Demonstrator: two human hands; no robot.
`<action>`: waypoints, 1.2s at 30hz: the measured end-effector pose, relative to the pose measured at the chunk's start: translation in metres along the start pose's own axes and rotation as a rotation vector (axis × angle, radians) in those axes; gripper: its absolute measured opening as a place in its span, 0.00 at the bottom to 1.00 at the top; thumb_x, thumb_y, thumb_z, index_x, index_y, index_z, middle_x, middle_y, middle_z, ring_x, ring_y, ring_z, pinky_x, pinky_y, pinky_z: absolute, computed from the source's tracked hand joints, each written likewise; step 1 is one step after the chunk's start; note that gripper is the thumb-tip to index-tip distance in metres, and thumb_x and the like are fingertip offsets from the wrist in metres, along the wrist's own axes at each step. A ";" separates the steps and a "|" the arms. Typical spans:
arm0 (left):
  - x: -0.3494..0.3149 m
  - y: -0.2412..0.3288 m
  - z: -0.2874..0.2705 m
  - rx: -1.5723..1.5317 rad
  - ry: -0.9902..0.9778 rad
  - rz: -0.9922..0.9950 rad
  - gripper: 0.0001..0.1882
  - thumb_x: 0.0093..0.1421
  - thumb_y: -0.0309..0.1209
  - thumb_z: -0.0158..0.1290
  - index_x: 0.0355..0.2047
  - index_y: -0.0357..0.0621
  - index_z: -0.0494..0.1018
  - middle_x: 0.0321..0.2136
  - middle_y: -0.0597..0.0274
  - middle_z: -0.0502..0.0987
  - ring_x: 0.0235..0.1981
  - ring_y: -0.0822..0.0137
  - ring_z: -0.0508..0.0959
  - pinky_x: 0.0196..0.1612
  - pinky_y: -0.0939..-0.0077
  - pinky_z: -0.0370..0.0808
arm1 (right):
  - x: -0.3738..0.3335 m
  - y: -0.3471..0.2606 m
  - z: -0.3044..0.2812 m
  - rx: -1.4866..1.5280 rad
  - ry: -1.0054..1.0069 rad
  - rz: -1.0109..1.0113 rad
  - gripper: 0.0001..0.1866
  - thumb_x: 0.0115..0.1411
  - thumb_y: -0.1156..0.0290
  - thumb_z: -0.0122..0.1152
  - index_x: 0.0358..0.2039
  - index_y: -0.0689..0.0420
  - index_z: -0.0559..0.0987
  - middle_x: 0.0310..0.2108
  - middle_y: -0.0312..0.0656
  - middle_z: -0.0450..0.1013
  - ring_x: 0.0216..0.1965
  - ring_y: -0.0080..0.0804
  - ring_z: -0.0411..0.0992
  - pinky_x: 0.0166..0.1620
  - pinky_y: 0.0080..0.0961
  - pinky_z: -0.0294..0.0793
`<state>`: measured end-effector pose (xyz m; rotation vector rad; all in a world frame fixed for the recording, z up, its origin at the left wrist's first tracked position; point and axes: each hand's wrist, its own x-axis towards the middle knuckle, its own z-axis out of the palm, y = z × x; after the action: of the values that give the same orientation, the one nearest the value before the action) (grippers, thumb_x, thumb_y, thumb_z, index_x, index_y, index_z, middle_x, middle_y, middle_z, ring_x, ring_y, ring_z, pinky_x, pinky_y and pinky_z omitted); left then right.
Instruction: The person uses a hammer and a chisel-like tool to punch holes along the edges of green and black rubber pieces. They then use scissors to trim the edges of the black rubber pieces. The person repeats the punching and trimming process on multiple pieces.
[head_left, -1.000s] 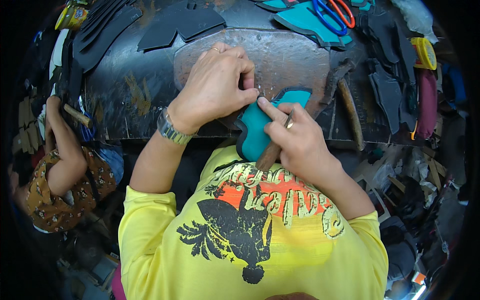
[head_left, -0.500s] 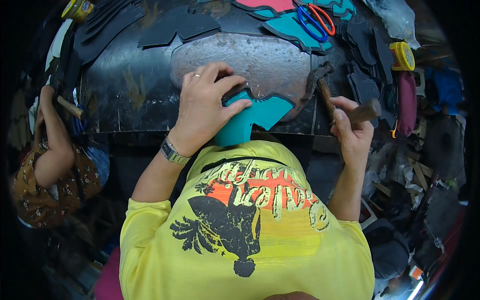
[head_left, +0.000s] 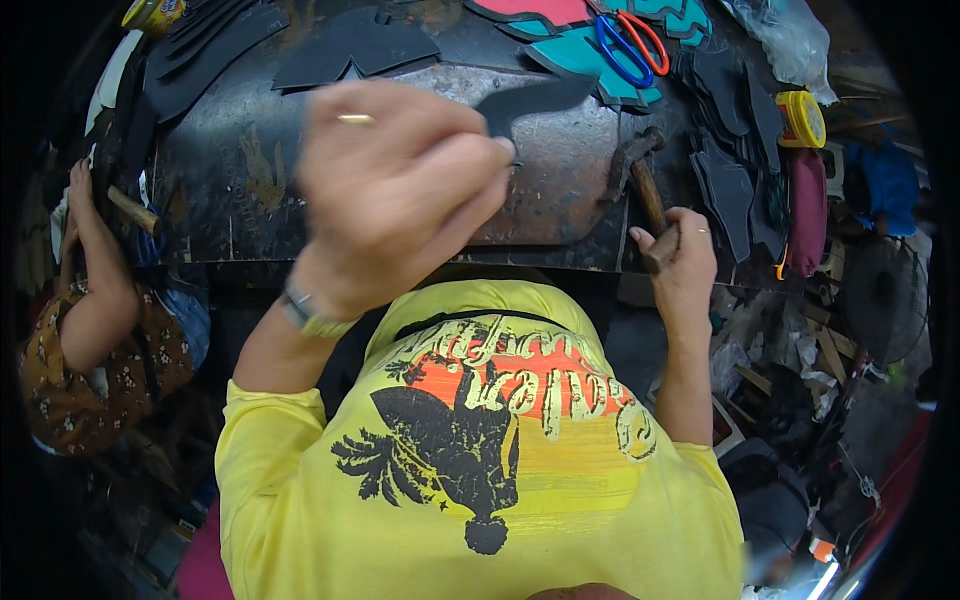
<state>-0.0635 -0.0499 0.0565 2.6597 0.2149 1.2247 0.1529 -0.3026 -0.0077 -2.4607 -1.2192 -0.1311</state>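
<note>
My left hand (head_left: 400, 190) is raised above the bench, large and slightly smeared by motion, its fingers pinched together. From it a dark, curved sheet piece (head_left: 540, 98) sticks out to the right; the hand hides the rest. Below lies a worn, greyish slab (head_left: 560, 190) on the bench's near part. My right hand (head_left: 685, 255) is closed round the wooden handle of a hammer (head_left: 650, 195). The hammer's dark metal head rests at the slab's right edge, with the handle end pointing toward me.
Scissors (head_left: 625, 60) with blue and red handles lie on teal pieces (head_left: 565, 50) at the back. Dark cut pieces (head_left: 722, 195) lie at right, others (head_left: 355, 45) at back left. A yellow-lidded tub (head_left: 800, 118) stands far right. A co-worker's arm (head_left: 105, 260) reaches in at left.
My left hand has risen from the bench's near edge, lifting the piece; its teal side no longer shows. My right hand's grip has shifted, and the hammer's handle end has swung left and down.
</note>
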 end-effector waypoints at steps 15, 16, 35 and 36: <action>-0.065 -0.003 0.047 -0.336 -0.276 -0.281 0.09 0.53 0.25 0.67 0.34 0.41 0.79 0.40 0.59 0.80 0.47 0.57 0.79 0.51 0.63 0.72 | -0.013 -0.049 -0.017 0.518 -0.336 -0.192 0.23 0.55 0.82 0.72 0.53 0.57 0.80 0.32 0.51 0.75 0.30 0.45 0.75 0.35 0.29 0.75; -0.066 -0.003 0.047 -0.342 -0.280 -0.285 0.09 0.53 0.24 0.67 0.34 0.41 0.79 0.40 0.59 0.80 0.47 0.57 0.79 0.51 0.63 0.72 | -0.012 -0.049 -0.020 0.517 -0.250 -0.214 0.23 0.55 0.83 0.71 0.52 0.57 0.81 0.32 0.51 0.76 0.30 0.45 0.76 0.35 0.28 0.75; -0.065 0.000 0.044 -0.265 -0.338 -0.255 0.09 0.53 0.26 0.65 0.36 0.48 0.81 0.39 0.65 0.76 0.50 0.61 0.76 0.57 0.59 0.67 | 0.006 -0.060 -0.023 0.518 -0.256 -0.176 0.22 0.56 0.83 0.71 0.52 0.57 0.83 0.25 0.46 0.69 0.25 0.38 0.71 0.31 0.29 0.70; -0.065 0.002 0.043 -0.267 -0.353 -0.255 0.09 0.53 0.26 0.64 0.36 0.48 0.82 0.39 0.65 0.77 0.50 0.61 0.77 0.56 0.59 0.67 | 0.006 -0.061 -0.023 0.502 -0.194 -0.198 0.25 0.55 0.84 0.71 0.55 0.56 0.82 0.27 0.46 0.71 0.26 0.38 0.72 0.31 0.29 0.70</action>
<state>-0.0724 -0.0708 -0.0184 2.4666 0.2975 0.6447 0.1112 -0.2732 0.0331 -1.9505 -1.3755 0.3303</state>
